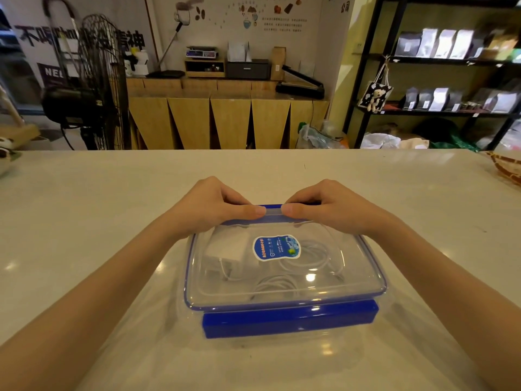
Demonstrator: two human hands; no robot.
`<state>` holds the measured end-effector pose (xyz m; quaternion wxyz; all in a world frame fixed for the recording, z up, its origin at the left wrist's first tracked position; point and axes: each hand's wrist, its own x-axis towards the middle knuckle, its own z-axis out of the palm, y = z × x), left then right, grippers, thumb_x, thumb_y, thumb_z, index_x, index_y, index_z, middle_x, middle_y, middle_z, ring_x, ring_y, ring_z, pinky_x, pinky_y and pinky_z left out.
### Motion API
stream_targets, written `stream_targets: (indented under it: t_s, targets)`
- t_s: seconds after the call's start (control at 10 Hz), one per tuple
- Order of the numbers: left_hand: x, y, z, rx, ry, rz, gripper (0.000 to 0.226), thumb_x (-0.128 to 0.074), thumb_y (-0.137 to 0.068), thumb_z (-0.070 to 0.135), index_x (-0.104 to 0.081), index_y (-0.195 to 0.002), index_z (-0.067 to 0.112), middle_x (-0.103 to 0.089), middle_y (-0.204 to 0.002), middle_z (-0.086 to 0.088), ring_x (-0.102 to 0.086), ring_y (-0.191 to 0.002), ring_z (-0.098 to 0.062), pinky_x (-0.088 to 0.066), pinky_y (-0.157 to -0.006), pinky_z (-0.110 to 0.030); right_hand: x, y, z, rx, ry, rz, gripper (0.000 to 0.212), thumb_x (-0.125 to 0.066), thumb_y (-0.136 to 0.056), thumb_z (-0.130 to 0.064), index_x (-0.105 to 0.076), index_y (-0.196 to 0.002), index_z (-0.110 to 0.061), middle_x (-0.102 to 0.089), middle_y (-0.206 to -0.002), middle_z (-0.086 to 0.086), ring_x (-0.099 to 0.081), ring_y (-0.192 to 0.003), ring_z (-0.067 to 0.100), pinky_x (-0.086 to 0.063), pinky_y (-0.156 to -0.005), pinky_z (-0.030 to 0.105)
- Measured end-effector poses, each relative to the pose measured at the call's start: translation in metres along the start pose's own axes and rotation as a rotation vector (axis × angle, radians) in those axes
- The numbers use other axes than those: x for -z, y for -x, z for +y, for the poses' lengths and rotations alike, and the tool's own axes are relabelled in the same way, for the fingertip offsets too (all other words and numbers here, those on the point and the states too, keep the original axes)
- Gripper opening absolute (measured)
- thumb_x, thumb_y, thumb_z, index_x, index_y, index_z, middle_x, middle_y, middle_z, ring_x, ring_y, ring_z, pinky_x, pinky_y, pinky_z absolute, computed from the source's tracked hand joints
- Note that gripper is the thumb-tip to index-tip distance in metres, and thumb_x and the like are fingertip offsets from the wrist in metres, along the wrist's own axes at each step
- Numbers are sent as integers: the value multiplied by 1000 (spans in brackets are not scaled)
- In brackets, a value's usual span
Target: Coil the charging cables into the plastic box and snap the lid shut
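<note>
A clear plastic box (282,328) stands on the pale table in front of me, with its clear, blue-rimmed lid (318,280) lying on top. Through the lid I see a white charger block (225,249) and coiled white cables (282,286). A blue label (276,247) sticks to the lid's middle. The near blue latch flap (290,320) hangs down at the front. My left hand (208,207) and my right hand (329,210) both grip the far blue latch (273,211), thumbs nearly meeting on top of it.
The pale table (84,221) stretches wide on both sides. A woven basket (507,166) sits at the far right edge, and a small object (5,159) at the far left edge. Behind stand a fan, a wooden counter and shelves.
</note>
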<state>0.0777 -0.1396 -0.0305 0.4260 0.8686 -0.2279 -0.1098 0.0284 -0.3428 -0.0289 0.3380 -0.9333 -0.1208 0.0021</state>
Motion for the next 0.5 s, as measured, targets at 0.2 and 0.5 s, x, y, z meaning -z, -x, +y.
stream_targets:
  t_s: [0.2, 0.5]
  targets:
    - [1, 1, 1, -8, 3, -1, 21, -67, -73, 32, -74, -88, 18, -72, -82, 2, -66, -79, -17, -57, -67, -32, 0, 2, -1, 24, -25, 29, 30, -56, -84, -36, -72, -99, -15, -74, -92, 5, -65, -82, 17, -53, -75, 37]
    - [13, 13, 13, -349, -202, 402, 52, -57, -76, 46, -51, -123, 25, -55, -111, 14, -49, -99, 1, -38, -83, -15, 25, 14, -25, 132, 58, 261, 40, -59, -81, -37, -53, -120, -29, -63, -108, -12, -57, -98, -1, -47, -90, 25]
